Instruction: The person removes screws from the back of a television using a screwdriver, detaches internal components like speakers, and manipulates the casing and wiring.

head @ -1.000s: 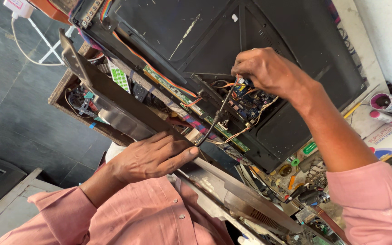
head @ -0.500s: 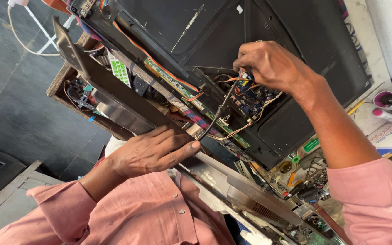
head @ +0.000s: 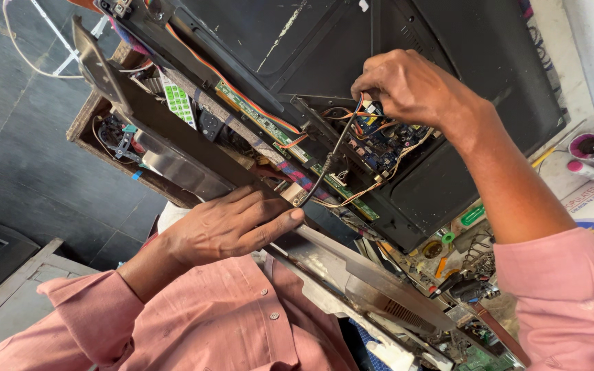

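Head view: our right hand (head: 407, 86) pinches shut on thin wires (head: 352, 113) at the blue circuit board (head: 390, 141) inside the black TV back (head: 448, 41). Our left hand (head: 232, 223) rests flat and open, gripping nothing, on the shiny metal frame (head: 173, 161). We judge a wiring step under way; it calls for fine, gentle fingertip work.

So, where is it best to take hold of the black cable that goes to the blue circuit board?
Probably near its upper end, by the blue circuit board, where the right hand already pinches it. Come from above: the black cable hangs free there, while lower down it runs among other wires near the left hand.
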